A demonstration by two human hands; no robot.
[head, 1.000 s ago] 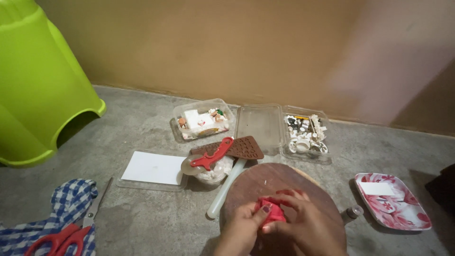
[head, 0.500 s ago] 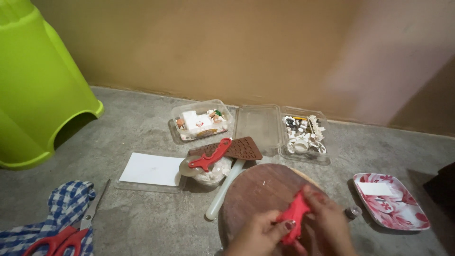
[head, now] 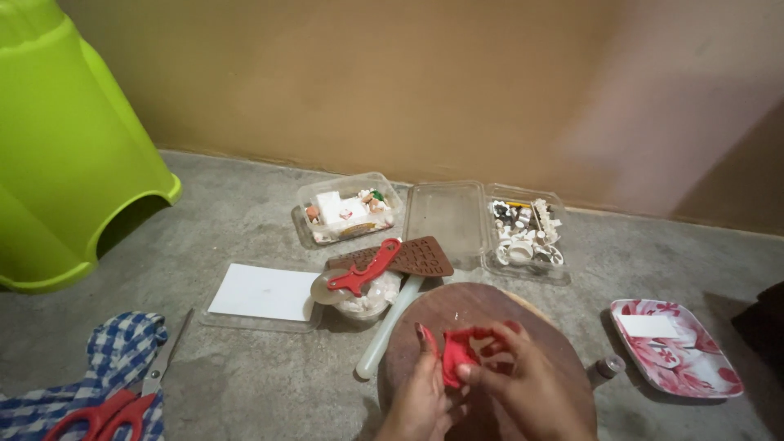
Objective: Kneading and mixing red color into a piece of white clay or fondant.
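Both hands, left [head: 420, 396] and right [head: 523, 384], pinch red clay [head: 459, 357] over the round board [head: 457, 314]; roller [head: 390, 327] at its 9 o'clock.

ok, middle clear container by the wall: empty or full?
Empty. The middle clear container shows only bare see-through bottom, unlike the filled tubs on either side.

Home craft corner: bare concrete floor [head: 245, 229], craft-supply boxes [head: 523, 233], scissors [head: 106, 408].
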